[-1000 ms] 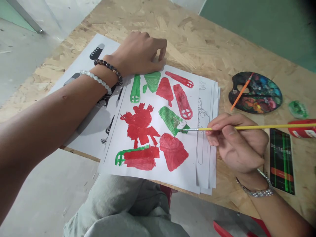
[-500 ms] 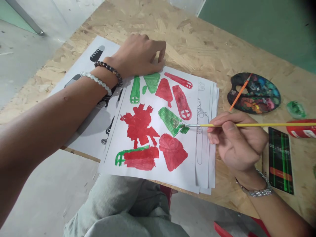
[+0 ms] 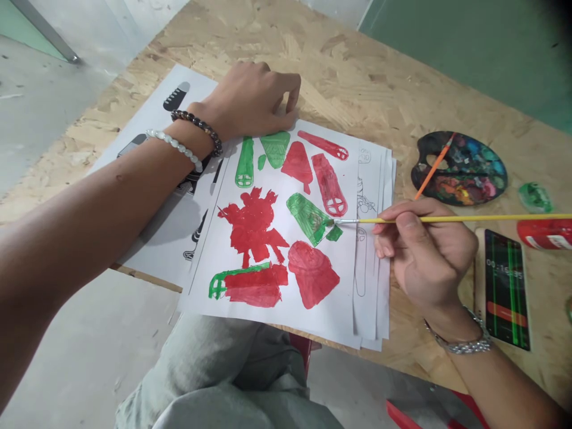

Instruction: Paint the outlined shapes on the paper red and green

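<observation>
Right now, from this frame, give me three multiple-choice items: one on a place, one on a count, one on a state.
1. The paintbrush in the right hand touches: A) the table B) the green painted shape C) the red tube.
2. Bracelets on the left wrist: A) two B) three C) one.
3. The orange-handled brush is: A) in the left hand B) standing in a jar C) lying on the palette.

1: B, its tip meets the green paint.
2: A, one white-beaded, one dark-beaded.
3: C, it lies across the palette.
</observation>
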`<state>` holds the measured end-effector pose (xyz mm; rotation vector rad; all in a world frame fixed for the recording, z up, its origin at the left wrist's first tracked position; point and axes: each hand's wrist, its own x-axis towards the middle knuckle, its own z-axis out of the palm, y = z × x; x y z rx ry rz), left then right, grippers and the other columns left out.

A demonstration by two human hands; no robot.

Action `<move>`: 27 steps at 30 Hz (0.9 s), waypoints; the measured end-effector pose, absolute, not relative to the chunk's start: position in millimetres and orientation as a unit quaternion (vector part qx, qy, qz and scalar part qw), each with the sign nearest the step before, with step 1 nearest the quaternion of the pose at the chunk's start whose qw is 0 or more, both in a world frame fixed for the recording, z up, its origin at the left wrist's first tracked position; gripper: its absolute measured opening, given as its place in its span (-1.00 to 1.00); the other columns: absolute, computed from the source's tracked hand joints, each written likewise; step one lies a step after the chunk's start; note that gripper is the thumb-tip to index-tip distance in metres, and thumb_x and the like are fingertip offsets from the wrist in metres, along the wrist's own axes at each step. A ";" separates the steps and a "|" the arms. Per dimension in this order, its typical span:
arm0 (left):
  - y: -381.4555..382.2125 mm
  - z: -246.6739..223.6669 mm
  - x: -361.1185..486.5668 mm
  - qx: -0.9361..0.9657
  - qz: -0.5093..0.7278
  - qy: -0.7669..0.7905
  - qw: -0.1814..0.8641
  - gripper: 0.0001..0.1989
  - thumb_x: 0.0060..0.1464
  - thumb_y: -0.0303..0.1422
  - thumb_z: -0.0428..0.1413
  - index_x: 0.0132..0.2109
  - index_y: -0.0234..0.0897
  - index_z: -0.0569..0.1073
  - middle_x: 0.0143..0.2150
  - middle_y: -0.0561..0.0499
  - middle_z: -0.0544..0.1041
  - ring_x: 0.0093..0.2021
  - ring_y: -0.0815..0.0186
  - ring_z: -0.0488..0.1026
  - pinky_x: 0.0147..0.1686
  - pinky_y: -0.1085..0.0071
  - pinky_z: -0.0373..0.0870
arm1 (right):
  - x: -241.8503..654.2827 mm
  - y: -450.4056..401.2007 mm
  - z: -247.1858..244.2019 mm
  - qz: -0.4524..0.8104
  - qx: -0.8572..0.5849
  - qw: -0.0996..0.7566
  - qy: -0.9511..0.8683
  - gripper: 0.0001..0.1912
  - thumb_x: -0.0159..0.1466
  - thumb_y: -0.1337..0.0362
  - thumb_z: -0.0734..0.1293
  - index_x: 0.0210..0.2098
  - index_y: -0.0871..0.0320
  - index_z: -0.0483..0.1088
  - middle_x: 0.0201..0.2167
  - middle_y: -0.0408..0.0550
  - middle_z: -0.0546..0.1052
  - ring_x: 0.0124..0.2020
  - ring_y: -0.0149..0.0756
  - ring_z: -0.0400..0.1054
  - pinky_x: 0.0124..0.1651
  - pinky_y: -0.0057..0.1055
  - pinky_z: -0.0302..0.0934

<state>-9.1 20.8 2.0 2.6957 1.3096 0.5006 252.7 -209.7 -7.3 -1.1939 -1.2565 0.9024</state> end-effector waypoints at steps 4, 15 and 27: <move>20.3 3.8 -9.6 0.890 0.149 0.428 0.040 -0.42 0.12 -0.01 -0.08 0.14 0.15 0.66 -0.25 0.02 0.70 -0.23 0.07 0.48 -0.14 0.05 0.30 | 253.7 -209.6 -6.5 0.397 -0.495 0.558 -0.535 -0.86 0.41 0.16 0.50 -0.26 0.06 0.64 -0.50 -0.11 0.58 -0.64 -0.40 0.27 -0.64 -0.35 0.06; 18.7 5.4 -8.1 0.894 0.129 0.430 0.012 -0.48 0.19 -0.07 -0.10 0.09 0.00 0.63 -0.21 -0.02 0.69 -0.24 0.08 0.51 -0.20 0.06 0.26 | 254.5 -210.6 -10.0 0.348 -0.531 0.550 -0.542 -0.86 0.45 0.15 0.48 -0.24 -0.01 0.65 -0.47 -0.09 0.56 -0.62 -0.38 0.22 -0.58 -0.25 0.08; 19.0 4.6 -9.8 0.893 0.135 0.428 0.021 -0.48 0.18 -0.06 -0.09 0.10 0.04 0.65 -0.21 -0.03 0.70 -0.26 0.06 0.48 -0.20 0.01 0.28 | 253.7 -212.5 -11.1 0.312 -0.524 0.562 -0.558 -0.87 0.43 0.16 0.51 -0.24 0.05 0.65 -0.48 -0.15 0.57 -0.62 -0.41 0.28 -0.61 -0.32 0.13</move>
